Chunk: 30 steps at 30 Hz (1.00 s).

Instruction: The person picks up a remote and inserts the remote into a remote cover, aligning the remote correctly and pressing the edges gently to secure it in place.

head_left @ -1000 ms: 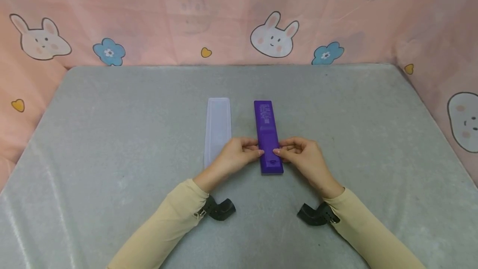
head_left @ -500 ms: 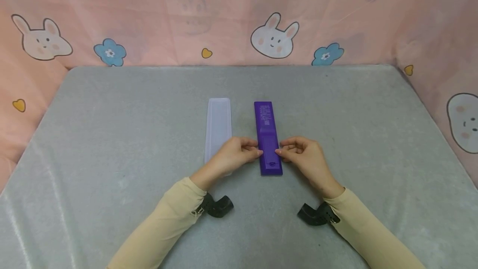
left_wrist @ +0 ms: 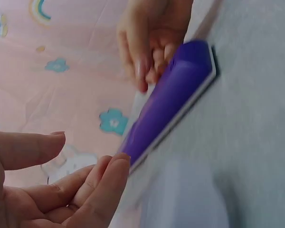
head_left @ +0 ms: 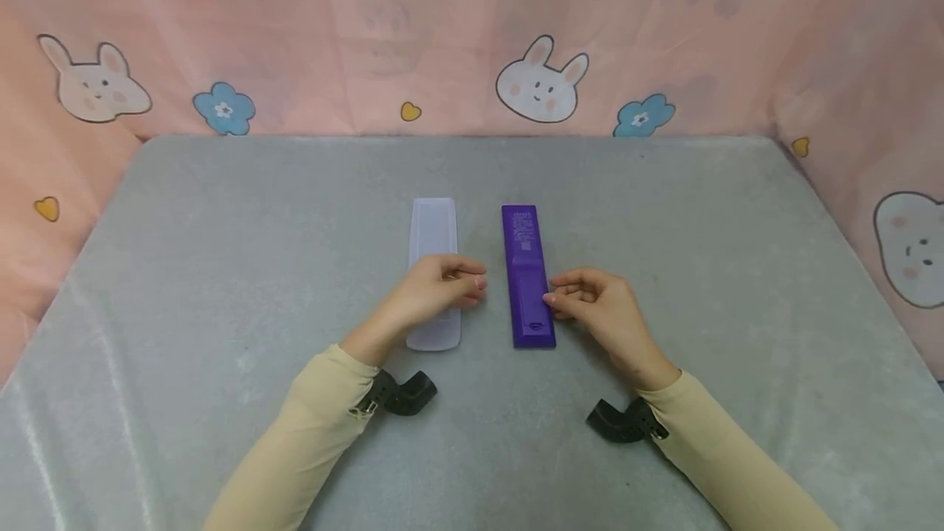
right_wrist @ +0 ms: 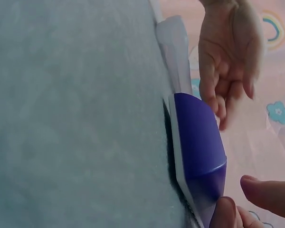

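A purple remote control (head_left: 525,269) lies back side up on the table, its small printed text at the far end and its battery cover at the near end. Left of it is a long, translucent whitish sleeve or cover (head_left: 433,228), partly hidden under my left hand (head_left: 431,292). That hand hovers over the sleeve with thumb and fingers apart, as the left wrist view shows, and holds nothing. My right hand (head_left: 603,306) stays beside the remote's right edge, fingertips right at its side. In the right wrist view its thumb (right_wrist: 268,194) stands off the purple back (right_wrist: 199,137).
A grey cloth-covered table (head_left: 258,269) spreads around both things. Behind it and at the sides hangs a pink curtain (head_left: 332,39) with rabbits and flowers. Black wrist mounts (head_left: 404,394) stick out under both sleeves.
My left hand has let go of the remote's left edge and moved left over the sleeve. The right thumb has slid back to the remote's right edge. The remote has barely moved.
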Each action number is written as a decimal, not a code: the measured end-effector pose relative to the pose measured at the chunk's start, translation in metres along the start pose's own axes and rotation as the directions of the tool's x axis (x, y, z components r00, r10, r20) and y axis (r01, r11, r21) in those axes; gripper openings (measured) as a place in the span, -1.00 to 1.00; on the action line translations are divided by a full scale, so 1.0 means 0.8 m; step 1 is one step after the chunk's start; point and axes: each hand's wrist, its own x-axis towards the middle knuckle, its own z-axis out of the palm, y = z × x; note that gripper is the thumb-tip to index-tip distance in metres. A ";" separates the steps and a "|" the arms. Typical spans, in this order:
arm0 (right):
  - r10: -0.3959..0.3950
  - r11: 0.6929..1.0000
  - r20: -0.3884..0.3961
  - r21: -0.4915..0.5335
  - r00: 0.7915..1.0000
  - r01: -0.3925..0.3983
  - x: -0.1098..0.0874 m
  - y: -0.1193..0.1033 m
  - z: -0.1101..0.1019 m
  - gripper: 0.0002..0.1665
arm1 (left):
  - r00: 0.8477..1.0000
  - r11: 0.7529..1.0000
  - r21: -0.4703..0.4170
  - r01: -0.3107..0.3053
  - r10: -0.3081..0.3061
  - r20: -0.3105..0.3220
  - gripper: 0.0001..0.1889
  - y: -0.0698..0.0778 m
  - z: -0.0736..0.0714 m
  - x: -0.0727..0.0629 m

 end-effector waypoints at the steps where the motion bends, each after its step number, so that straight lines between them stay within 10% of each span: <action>1: 0.001 1.000 0.005 0.000 1.000 -0.001 0.000 -0.001 0.001 -0.66 | 1.000 1.000 -0.004 -0.004 0.004 -0.009 -0.65 -0.002 -0.006 -0.002; 12: -0.034 0.997 0.072 -0.061 0.997 0.038 0.007 -0.014 0.021 -0.73 | 0.983 1.000 -0.007 0.022 -0.023 -0.180 -0.74 -0.029 -0.063 -0.023; 19: -0.079 0.997 0.164 0.022 0.983 0.076 0.011 -0.021 0.048 -0.72 | 0.972 0.996 0.055 0.072 -0.057 -0.230 -0.79 -0.036 -0.071 -0.023; 30: -0.110 0.981 0.215 -0.131 0.970 0.140 0.015 -0.030 0.085 -0.75 | 0.969 0.984 0.121 0.128 -0.098 -0.227 -0.83 -0.039 -0.073 -0.026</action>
